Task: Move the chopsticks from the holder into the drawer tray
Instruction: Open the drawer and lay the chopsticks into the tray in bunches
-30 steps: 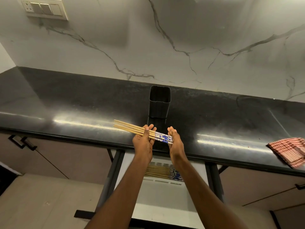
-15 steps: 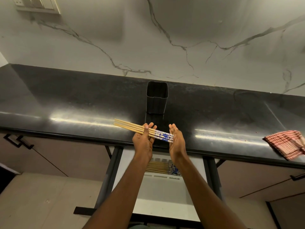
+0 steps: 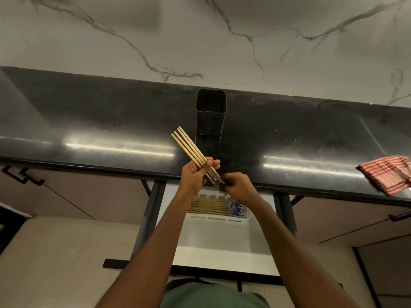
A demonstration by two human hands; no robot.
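A bundle of several wooden chopsticks (image 3: pixel 190 147) with blue-patterned ends slants up to the left over the counter's front edge. My left hand (image 3: pixel 194 178) grips the bundle around its middle. My right hand (image 3: pixel 237 187) pinches the patterned ends at the lower right. The dark square holder (image 3: pixel 210 114) stands upright just behind, and no chopsticks show in it. Below the counter the open drawer holds a white tray (image 3: pixel 222 236), with several more chopsticks (image 3: pixel 216 206) lying side by side in its back compartment.
A black stone counter (image 3: pixel 89 121) runs across the view under a marble wall. A red checked cloth (image 3: pixel 388 174) lies at the counter's right edge. Cabinet doors with dark handles (image 3: pixel 23 175) flank the drawer.
The bundle has tilted from nearly level to steeply slanted, its plain tips raised toward the holder. My right hand has closed onto the patterned ends. The camera has dipped lower.
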